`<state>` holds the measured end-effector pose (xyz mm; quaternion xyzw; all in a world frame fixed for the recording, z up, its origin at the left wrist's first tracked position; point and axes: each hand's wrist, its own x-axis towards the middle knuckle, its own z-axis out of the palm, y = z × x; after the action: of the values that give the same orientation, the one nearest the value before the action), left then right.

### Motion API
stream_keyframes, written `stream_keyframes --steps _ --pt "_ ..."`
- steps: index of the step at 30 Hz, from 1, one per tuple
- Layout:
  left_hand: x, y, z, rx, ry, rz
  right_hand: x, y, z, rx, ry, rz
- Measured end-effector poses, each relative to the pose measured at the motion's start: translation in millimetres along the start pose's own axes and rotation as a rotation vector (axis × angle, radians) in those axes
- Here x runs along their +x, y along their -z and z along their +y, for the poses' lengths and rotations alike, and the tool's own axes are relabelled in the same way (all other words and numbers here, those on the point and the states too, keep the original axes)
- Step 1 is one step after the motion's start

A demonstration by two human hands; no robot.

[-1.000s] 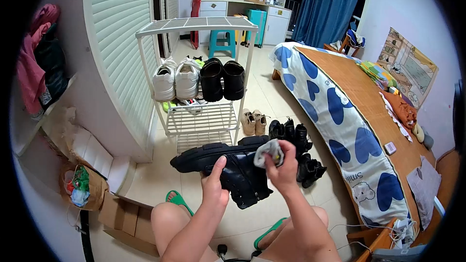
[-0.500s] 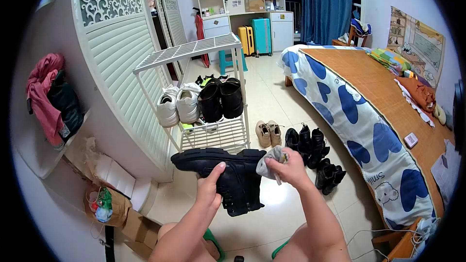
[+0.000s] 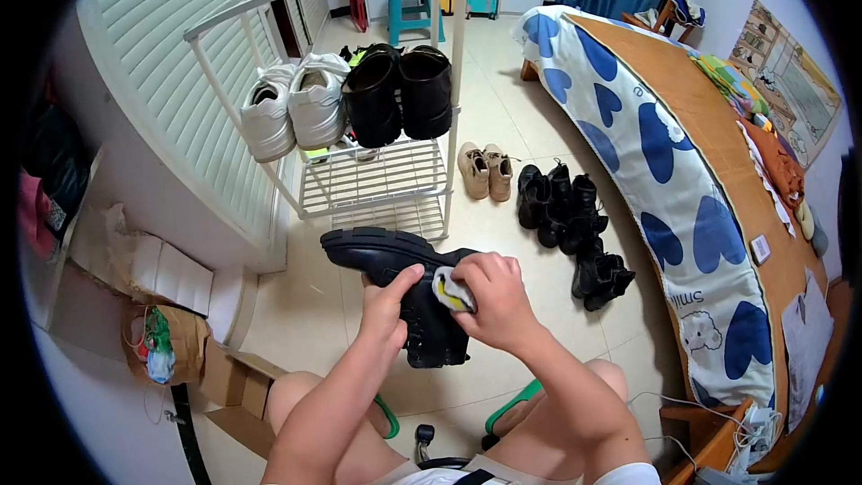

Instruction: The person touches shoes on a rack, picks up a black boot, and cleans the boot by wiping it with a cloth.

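Gripping blk boot [image 3: 433, 330] in L hand [image 3: 386, 307], cloth [image 3: 446, 286] in R hand [image 3: 496, 298] against boot — bedspread [image 3: 716, 232] txt "Smil" legible.

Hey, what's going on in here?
A person's left fingers hold a black boot, sole upward, while the right fingers hold a bunched cloth against its side. In front stands a white rack holding white shoes and black shoes; more dark footwear stands on the floor near the bed.
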<state>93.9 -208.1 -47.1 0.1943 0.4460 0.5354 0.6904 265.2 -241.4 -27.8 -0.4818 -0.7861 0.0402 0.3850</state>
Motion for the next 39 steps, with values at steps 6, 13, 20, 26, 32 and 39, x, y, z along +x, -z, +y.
stream_keyframes --steps 6,13,20,26,32,39 --pt "3.3 4.4 -4.9 0.010 -0.037 0.025 2.8 -11.0 15.6 -0.072 -0.094 -0.024" --pt "9.3 15.1 -26.1 0.078 -0.066 -0.064 7.5 -28.9 6.7 0.005 -0.112 -0.062" --pt "1.8 13.9 -7.9 0.129 -0.112 -0.043 12.3 -23.4 0.9 0.028 -0.096 -0.097" --pt "-1.6 20.3 -5.1 0.103 -0.086 -0.033 -0.7 -19.8 5.3 -0.078 -0.129 -0.224" --pt "-2.3 21.0 -23.7 0.091 -0.009 -0.136 10.6 -26.4 -6.0 0.047 -0.007 -0.001" --pt "-4.3 19.5 -8.6 0.173 -0.070 -0.028 -1.6 -19.0 1.7 -0.047 -0.119 -0.260"
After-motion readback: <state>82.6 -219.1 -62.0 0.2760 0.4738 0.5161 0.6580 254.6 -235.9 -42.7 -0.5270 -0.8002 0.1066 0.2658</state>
